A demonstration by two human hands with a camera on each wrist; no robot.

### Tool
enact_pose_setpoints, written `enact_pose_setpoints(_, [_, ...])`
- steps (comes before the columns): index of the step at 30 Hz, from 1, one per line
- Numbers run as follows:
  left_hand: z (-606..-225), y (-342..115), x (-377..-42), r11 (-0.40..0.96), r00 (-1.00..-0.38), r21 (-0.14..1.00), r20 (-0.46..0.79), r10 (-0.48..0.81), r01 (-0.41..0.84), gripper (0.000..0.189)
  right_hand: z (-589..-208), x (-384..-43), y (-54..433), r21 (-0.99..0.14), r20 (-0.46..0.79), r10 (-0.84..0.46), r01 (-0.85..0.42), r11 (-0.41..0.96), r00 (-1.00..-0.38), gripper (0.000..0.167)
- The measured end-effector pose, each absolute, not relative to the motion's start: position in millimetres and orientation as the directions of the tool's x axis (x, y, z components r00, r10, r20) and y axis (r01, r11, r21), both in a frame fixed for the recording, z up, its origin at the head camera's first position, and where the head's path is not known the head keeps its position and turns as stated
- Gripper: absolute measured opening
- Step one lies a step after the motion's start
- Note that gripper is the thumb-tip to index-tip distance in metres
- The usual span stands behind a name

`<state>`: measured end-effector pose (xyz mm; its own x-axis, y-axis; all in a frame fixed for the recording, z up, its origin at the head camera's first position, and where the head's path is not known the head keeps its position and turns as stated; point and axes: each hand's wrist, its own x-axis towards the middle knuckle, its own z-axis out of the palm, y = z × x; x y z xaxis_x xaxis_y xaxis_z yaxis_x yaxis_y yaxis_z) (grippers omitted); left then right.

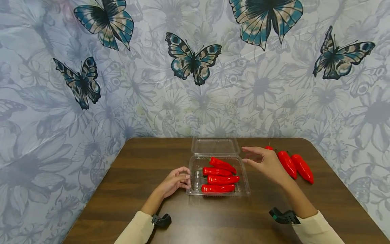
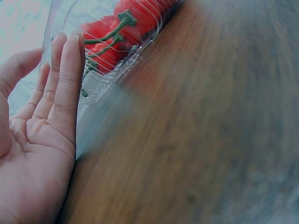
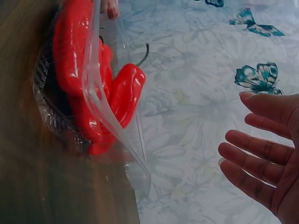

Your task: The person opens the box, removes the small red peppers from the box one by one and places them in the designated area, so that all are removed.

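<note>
A clear plastic clamshell box (image 1: 195, 193) lies on the table with its lid (image 1: 215, 146) folded back. Several red peppers (image 1: 220, 180) lie in it side by side, their green stems (image 2: 114, 32) showing in the left wrist view. My left hand (image 1: 174, 182) is at the box's left wall, fingers nearly straight, fingertips against the plastic. Above the right rear corner of the box my right hand (image 1: 268, 164) hovers, its fingers (image 3: 254, 163) spread and nothing held. Beyond that hand lie more red peppers (image 1: 302, 168), one partly hidden by it.
The brown wooden table (image 1: 134, 176) has rounded far corners. Right behind it hangs a pale floral backdrop (image 1: 146, 101) with printed butterflies. A dark band (image 1: 161, 221) sits on the left wrist, and another dark band (image 1: 284, 216) on the right.
</note>
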<state>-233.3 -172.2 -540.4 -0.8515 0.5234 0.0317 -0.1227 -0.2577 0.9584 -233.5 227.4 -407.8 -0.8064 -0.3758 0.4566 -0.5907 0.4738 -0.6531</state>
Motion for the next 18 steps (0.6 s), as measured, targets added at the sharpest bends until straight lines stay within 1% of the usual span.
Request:
enact_pose_setpoints(5, [-540,-173,-234,-0.262,-0.857,0.958,0.034,0.514,-0.119,0.013,-411,-237,211,-0.659,0.445,-0.423,-0.608,0.443,-0.790,0.045])
enact_pose_setpoints(10, [-539,-172,-233,-0.258,-0.859,0.959,0.031,0.511,-0.119,0.014,-417,-242,197,-0.650,0.424,-0.462,-0.617,0.443,-0.779,0.047])
enact_pose_setpoints(14, [-539,-171,-233,-0.264,-0.860,0.956,0.025,0.510,-0.128,0.014,-425,-248,187,-0.643,0.420,-0.487,-0.630,0.436,-0.765,0.045])
enact_pose_setpoints(18, [-539,-172,-233,-0.268,-0.861,0.954,0.019,0.508,-0.136,0.016,-431,-255,178,-0.653,0.400,-0.506,-0.625,0.428,-0.764,0.044])
